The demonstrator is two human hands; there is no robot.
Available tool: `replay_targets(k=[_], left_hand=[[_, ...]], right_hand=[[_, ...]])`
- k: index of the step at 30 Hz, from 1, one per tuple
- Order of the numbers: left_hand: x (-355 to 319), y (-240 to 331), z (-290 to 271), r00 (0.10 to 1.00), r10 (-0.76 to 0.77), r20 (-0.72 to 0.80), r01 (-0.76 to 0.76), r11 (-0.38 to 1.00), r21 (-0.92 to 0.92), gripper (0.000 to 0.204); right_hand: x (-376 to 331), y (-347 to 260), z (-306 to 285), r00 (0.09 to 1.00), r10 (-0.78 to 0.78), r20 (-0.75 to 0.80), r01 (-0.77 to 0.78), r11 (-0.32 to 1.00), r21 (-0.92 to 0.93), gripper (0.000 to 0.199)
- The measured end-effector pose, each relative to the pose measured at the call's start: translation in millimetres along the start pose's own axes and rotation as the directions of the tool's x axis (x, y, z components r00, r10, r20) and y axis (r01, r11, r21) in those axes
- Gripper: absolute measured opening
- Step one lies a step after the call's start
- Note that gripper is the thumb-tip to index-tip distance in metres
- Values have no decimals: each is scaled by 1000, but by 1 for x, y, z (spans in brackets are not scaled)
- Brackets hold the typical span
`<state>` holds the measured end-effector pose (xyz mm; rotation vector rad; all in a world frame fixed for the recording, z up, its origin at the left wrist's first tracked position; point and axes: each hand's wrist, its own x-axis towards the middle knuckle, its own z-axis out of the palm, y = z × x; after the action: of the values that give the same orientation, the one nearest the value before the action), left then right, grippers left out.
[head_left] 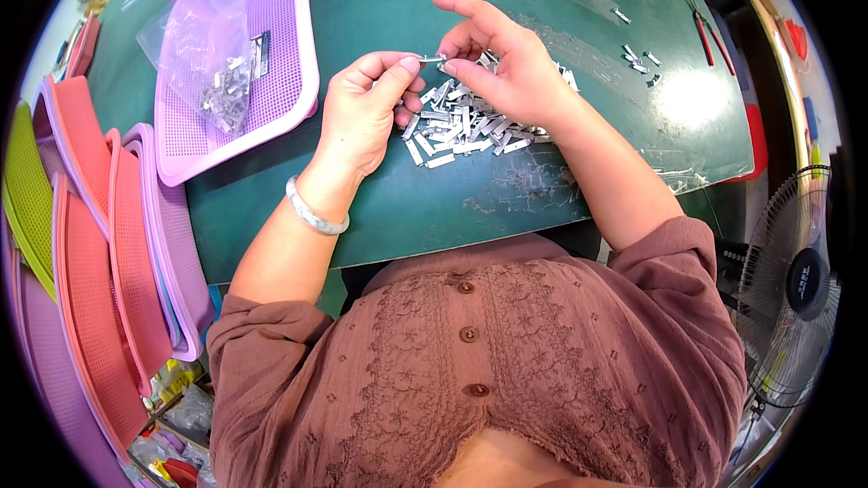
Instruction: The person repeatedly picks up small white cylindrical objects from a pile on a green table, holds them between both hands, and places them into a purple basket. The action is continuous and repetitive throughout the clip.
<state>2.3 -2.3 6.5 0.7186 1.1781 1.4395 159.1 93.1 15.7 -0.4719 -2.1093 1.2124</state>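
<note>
Silvery metal in the head view: pinching a small part (pixel 431 60) between thumb and forefinger of the left hand (pixel 360 108), at the far left edge of the pile (pixel 461 122). With the right hand (pixel 511 68), holding the forefinger raised and spread, thumb and a bent finger near the part's other end; cannot tell whether gripping. Heaped in the pile, flat, narrow oblong pieces (pixel 439 161). Left of the pile, a perforated lilac plastic tray (pixel 282 63) with a crinkled clear bag (pixel 203 45). Around the pile, glossy green surface (pixel 362 217); right of it, red-handled pliers (pixel 703 41).
</note>
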Motion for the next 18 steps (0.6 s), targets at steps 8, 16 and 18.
replay_targets(k=[8,16,18], left_hand=[[-1,0,0,1000,19,1,-19,1000,-10,12],[-1,-1,1,999,34,-9,-34,999,34,13],[-2,0,2,999,39,-15,-38,998,43,13]], right_hand=[[1,0,2,996,83,-7,-80,975,206,48],[0,2,2,997,77,-7,-73,974,217,47],[0,2,2,997,76,-9,-72,974,216,47]])
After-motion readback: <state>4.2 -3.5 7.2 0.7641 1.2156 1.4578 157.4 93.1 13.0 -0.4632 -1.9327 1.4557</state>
